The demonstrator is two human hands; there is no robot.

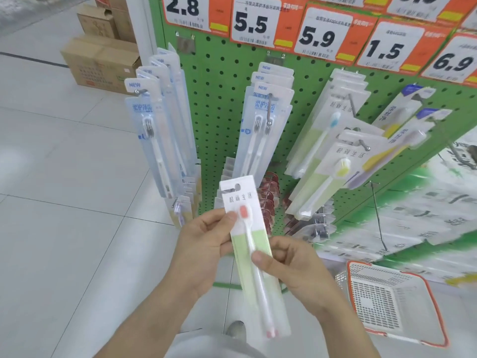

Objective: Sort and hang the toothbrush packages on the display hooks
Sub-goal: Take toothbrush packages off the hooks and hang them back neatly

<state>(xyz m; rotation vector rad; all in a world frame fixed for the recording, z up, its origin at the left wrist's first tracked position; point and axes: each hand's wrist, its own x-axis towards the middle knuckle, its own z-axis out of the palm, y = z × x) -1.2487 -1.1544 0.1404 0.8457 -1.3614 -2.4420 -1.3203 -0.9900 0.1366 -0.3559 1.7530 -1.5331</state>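
Note:
Both my hands hold one toothbrush package [247, 228], a white and pale green card with a red-headed brush, upright in front of the green pegboard [222, 81]. My left hand [204, 244] pinches its left edge near the brush head. My right hand [291, 264] grips its right side, thumb across the handle. Matching green-card packages [333, 161] hang on a hook [364, 144] up and to the right. Blue "NEW" packages hang on a hook at left [148, 120] and on another at centre [265, 120].
A white basket with an orange rim [423, 277] sits on the floor at lower right. Cardboard boxes [100, 60] stand at upper left beside the rack. Price tags [258, 21] line the top of the board. More packages hang on lower hooks [268, 202]. Tiled floor spreads to the left.

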